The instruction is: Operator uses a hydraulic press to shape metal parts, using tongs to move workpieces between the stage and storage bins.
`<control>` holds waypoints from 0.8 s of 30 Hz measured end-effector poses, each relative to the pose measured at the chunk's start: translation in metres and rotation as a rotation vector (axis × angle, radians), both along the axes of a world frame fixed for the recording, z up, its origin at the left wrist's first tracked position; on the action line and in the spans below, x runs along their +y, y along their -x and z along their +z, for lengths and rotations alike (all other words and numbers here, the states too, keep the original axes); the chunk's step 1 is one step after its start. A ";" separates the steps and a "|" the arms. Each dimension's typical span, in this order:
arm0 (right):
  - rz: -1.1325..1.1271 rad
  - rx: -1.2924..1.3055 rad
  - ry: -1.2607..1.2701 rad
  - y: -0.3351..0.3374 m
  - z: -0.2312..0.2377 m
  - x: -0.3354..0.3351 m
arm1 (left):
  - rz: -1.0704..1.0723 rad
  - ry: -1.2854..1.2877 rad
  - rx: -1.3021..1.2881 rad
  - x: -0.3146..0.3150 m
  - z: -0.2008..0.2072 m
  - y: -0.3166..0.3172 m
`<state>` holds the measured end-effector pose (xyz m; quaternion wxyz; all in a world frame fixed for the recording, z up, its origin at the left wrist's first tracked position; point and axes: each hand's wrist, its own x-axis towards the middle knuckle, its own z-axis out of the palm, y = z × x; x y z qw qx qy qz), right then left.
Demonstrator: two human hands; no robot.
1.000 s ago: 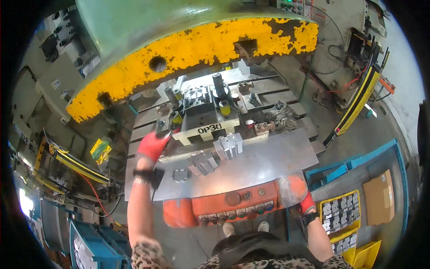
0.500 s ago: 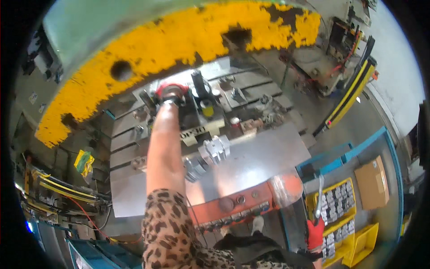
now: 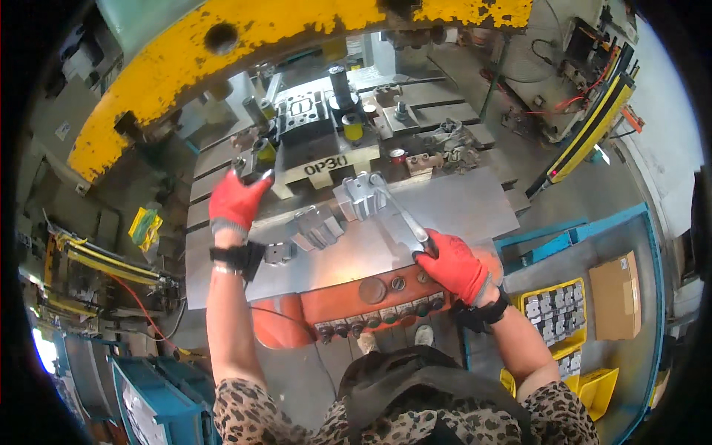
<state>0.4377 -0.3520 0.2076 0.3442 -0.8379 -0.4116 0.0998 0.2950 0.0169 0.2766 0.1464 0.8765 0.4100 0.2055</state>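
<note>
My left hand (image 3: 239, 200), in a red glove, hovers beside the front left corner of the die, fingers and thumb apart with nothing visible between them. My right hand (image 3: 460, 267), also red-gloved, is wrapped round the handle of a long slim silver tool (image 3: 406, 217). The tool's far end reaches over a stack of grey metal parts (image 3: 359, 196) on the steel plate (image 3: 452, 215); contact cannot be made out. More grey parts (image 3: 317, 227) and a small one (image 3: 279, 254) lie left of it. On the black die (image 3: 305, 144) rests a flat, light metal piece (image 3: 302, 108).
A chipped yellow press beam (image 3: 297, 30) arches over the die. Dark guide posts (image 3: 340, 87) stand up from it. An orange control panel (image 3: 371, 305) with several buttons runs along the near edge. Yellow bins (image 3: 584, 315) of grey parts and a cardboard box (image 3: 617, 297) sit at right.
My left hand has drawn back from the die toward me. My right hand has moved from beside the bins to the plate, bringing the silver tool. My view has shifted.
</note>
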 end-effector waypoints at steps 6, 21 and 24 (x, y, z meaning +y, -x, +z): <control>-0.025 0.527 -0.135 0.005 0.011 -0.013 | 0.119 0.094 0.164 -0.003 -0.081 0.073; -0.028 0.648 -0.216 0.000 0.043 0.043 | 0.138 0.033 0.476 -0.030 -0.140 0.053; 0.013 0.441 -0.301 -0.017 0.048 0.106 | 0.123 0.106 0.467 -0.028 -0.140 0.055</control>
